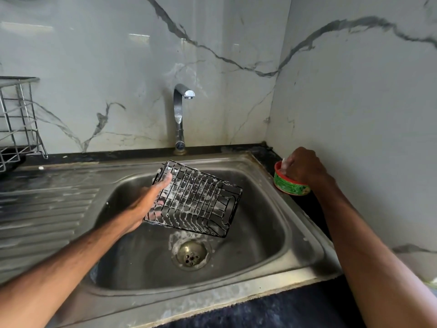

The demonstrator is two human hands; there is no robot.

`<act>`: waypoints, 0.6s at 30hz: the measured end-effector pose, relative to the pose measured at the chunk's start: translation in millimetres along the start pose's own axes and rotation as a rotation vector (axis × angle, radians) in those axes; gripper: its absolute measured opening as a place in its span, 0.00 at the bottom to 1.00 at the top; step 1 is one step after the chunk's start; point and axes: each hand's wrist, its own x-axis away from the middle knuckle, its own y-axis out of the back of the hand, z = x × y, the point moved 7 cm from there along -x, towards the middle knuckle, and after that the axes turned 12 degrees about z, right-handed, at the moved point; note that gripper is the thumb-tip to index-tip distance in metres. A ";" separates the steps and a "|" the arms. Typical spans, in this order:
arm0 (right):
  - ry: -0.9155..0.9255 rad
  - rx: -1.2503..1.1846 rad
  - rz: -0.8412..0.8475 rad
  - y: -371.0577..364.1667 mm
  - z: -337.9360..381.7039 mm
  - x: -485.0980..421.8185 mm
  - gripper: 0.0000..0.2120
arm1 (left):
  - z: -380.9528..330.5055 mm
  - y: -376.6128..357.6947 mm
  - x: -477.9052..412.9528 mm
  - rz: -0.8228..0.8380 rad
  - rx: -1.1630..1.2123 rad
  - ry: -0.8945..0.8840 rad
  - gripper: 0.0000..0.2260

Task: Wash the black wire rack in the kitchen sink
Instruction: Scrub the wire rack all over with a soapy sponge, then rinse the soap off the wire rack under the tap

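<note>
The black wire rack (201, 197) hangs tilted over the steel sink (272, 233), covered in soap film and suds. My left hand (151, 197) grips its left edge, fingers behind the wires. My right hand (302, 165) is over at the right rim, fingers bunched and pressed into a round green and red soap tub (289, 185); something pale shows between the fingers, but what it is stays hidden. Foam rings the drain (191, 254) below the rack.
The tap (181, 114) stands behind the sink with no water running. A ribbed draining board (42, 209) stretches to the left, and a steel wire dish stand (19, 124) sits at the far left. Marble walls close the back and right.
</note>
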 end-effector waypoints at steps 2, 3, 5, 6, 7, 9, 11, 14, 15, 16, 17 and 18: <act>0.022 -0.024 -0.094 11.9 6.9 7.8 0.18 | -1.4 -0.3 0.3 0.000 -0.011 -0.006 0.31; 0.041 -0.062 -0.132 17.4 10.7 9.6 0.13 | -2.6 -0.7 0.8 0.001 -0.013 -0.017 0.30; 0.116 -0.121 -0.189 25.2 23.8 15.3 0.07 | -5.6 -2.1 3.4 0.006 -0.016 -0.032 0.31; 0.176 -0.125 -0.220 28.6 34.3 19.7 0.05 | -6.8 -2.0 4.1 0.008 -0.019 -0.039 0.32; 0.249 -0.130 -0.254 31.0 46.1 24.0 0.04 | -8.4 -2.5 5.7 0.012 -0.018 -0.040 0.32; 0.394 -0.175 -0.281 32.1 69.9 35.3 0.03 | -10.1 -4.5 7.4 0.033 -0.004 -0.043 0.32; 0.515 -0.225 -0.262 27.6 91.1 46.3 0.04 | -12.5 -4.0 8.5 0.029 -0.022 -0.056 0.33; 0.629 -0.285 -0.104 1.6 121.5 58.2 0.07 | -16.3 -0.6 11.6 -0.001 -0.023 -0.067 0.34; 0.649 -0.293 -0.027 -12.6 130.5 60.0 0.07 | -17.5 -0.8 13.7 0.007 -0.029 -0.069 0.35; 0.659 -0.280 0.047 -27.4 138.9 61.8 0.08 | -18.9 1.0 14.7 0.000 -0.047 -0.074 0.40; 0.665 -0.251 0.108 -42.9 146.5 62.9 0.10 | -20.5 7.4 17.5 -0.062 -0.079 -0.082 0.45; 0.664 -0.223 0.159 -57.5 152.4 63.1 0.14 | -19.9 18.9 19.4 -0.166 -0.128 -0.079 0.50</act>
